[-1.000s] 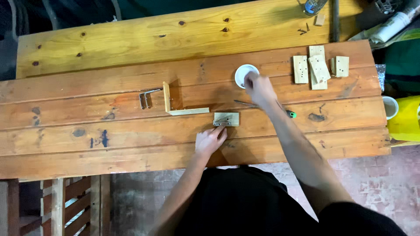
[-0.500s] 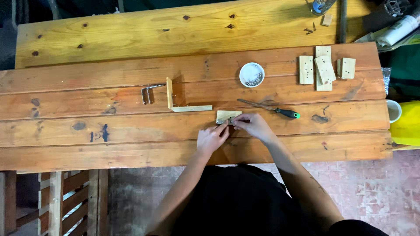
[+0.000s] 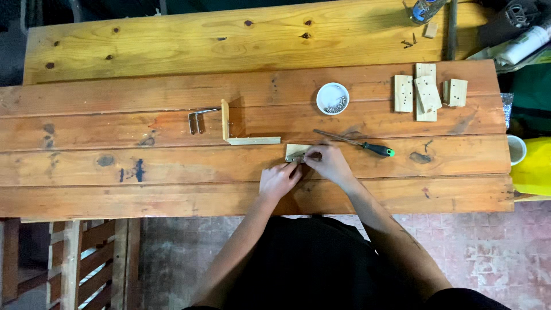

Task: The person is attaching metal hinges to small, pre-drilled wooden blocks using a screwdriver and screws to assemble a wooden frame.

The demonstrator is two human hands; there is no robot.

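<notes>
A small pale wooden block lies on the plank workbench near its front edge. My left hand pinches the block's lower edge. My right hand rests against the block's right side, fingertips pressed together on something small that I cannot make out. A green-handled screwdriver lies just behind my right hand. A white round dish with several screws sits further back. An L-shaped piece of two joined wooden strips stands to the left of the block.
Several small drilled wooden blocks lie at the back right. Two metal hex keys lie left of the L-shaped piece. A yellow container and a white cup sit off the right end. A wooden frame stands below left.
My right hand came back from the white dish to the small block. My left hand stayed on the block throughout.
</notes>
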